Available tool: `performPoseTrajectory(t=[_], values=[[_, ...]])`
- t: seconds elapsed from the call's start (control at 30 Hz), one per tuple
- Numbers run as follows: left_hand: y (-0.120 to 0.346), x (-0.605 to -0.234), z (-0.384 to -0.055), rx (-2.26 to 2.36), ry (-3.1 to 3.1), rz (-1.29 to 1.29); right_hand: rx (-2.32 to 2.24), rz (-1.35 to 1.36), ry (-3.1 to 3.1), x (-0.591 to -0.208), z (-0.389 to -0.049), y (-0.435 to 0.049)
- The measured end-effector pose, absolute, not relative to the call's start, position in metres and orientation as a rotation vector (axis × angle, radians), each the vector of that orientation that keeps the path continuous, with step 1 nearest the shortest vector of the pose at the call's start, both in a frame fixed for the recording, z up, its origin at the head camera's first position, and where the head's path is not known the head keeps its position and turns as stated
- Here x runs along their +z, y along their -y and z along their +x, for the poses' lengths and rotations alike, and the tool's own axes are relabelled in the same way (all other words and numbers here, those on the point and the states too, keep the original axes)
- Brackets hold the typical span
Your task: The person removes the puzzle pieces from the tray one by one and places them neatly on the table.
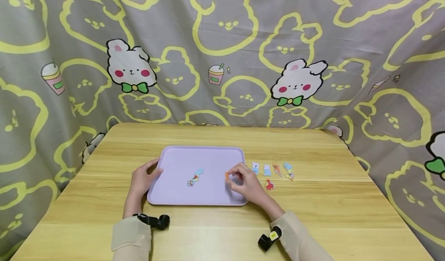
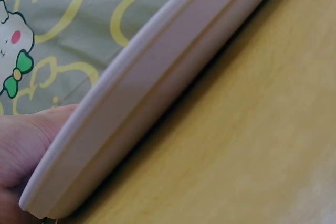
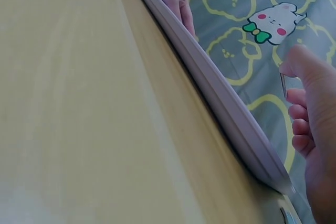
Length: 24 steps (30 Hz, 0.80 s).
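A lilac tray (image 1: pixel 174 195) lies on the table. My left hand (image 1: pixel 141 180) holds its left edge, thumb over the rim; in the left wrist view only part of that hand (image 2: pixel 26 148) shows behind the tray's side (image 2: pixel 131 87). On the tray lies a small strip of colourful cut-out puzzle pieces (image 1: pixel 195 177), light blue at the top. Above the tray's right part, my right hand (image 1: pixel 245 182) pinches a small orange puzzle piece (image 1: pixel 227 176) between thumb and fingertips. The right wrist view shows this piece (image 3: pixel 283 81) edge-on, thin and flat.
Several loose pieces lie on the table right of the tray, among them a red one (image 1: pixel 269 185), an orange one (image 1: pixel 277 170) and a blue-and-white one (image 1: pixel 267 170). A patterned curtain (image 1: pixel 222 68) hangs behind the wooden table (image 1: pixel 208 234).
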State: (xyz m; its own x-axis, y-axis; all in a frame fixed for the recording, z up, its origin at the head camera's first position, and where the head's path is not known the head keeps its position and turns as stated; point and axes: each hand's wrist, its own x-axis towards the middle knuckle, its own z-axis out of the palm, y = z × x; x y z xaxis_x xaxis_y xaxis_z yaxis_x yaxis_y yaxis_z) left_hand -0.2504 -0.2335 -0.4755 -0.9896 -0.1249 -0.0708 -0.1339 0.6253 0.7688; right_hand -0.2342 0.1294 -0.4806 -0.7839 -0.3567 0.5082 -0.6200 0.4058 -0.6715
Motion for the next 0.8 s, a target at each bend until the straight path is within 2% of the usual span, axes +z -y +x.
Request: performPoseTrajectory(t=[0.37,0.63,0.8], values=[[0.233,-0.476,-0.251,1.341,-2.825,-0.232,1.328,0.786,2.345,-0.479,-0.231,-0.143],[0.231,-0.474,-0.25,1.35,-2.814,-0.24,1.318,0.794,2.341,-0.452,-0.214,-0.154],[0.232,-0.475,-0.25,1.357,-2.808,-0.24,1.303,0.762,2.361,-0.45,-0.21,-0.165]])
